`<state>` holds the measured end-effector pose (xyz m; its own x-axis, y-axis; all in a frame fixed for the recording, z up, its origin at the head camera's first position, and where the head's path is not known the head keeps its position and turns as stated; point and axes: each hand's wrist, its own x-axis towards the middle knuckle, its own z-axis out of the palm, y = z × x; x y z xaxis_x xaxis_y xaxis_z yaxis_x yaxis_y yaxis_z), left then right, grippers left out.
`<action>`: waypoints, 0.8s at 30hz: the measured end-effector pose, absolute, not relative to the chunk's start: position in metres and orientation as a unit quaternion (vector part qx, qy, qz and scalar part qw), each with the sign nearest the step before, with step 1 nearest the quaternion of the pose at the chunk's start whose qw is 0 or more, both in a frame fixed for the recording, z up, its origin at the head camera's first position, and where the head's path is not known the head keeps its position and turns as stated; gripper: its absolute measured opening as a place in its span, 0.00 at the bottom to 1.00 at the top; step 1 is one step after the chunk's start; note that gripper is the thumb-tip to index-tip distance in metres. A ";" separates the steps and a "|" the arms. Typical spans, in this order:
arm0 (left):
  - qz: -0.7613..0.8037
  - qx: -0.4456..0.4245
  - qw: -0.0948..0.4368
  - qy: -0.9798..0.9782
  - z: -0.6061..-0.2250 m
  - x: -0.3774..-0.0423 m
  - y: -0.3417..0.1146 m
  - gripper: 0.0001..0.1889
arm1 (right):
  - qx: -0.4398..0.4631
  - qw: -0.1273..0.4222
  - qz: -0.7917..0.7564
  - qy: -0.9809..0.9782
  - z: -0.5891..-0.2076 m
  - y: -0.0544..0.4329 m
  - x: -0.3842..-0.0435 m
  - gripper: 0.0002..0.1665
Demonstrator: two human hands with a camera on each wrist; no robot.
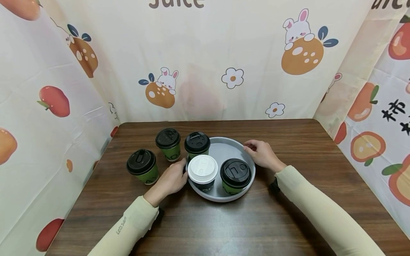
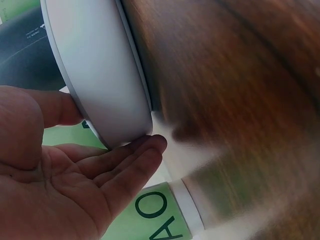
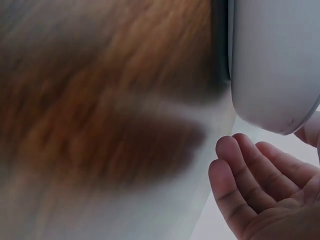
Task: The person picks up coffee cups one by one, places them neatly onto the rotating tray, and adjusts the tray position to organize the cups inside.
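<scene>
A round grey tray lies on the table. On it stand a dark cup with a white lid and a green cup with a black lid. Another black-lidded green cup is at the tray's back left, its base hidden behind the white lid. My left hand pinches the tray's left side, with the thumb at the rim and fingers against the outer wall. My right hand is at the tray's right side. Its fingers are loosely extended, apart from the wall; the thumb is mostly hidden behind the rim.
Two more green cups with black lids stand left of the tray: one farther back, one nearer, beside my left wrist. The brown wooden table has printed curtains behind it and on both sides.
</scene>
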<state>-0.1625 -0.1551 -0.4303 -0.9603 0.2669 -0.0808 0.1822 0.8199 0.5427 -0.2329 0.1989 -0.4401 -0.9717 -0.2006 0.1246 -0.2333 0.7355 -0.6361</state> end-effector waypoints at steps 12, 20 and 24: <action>0.275 0.119 0.078 0.951 -0.431 -0.163 -0.156 0.29 | 0.114 0.009 0.342 -0.933 -0.437 0.195 -0.235 0.18; 0.273 0.121 0.073 0.952 -0.431 -0.163 -0.156 0.27 | 0.113 0.000 0.336 -0.935 -0.437 0.194 -0.234 0.18; 0.276 0.120 0.075 0.951 -0.431 -0.163 -0.156 0.28 | 0.113 -0.005 0.334 -0.936 -0.437 0.193 -0.234 0.18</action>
<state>-0.1626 -0.1558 -0.4309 -0.9598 0.2701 -0.0759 0.1876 0.8191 0.5422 -0.2339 0.1932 -0.4367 -0.9743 -0.2155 0.0658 -0.2085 0.7516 -0.6258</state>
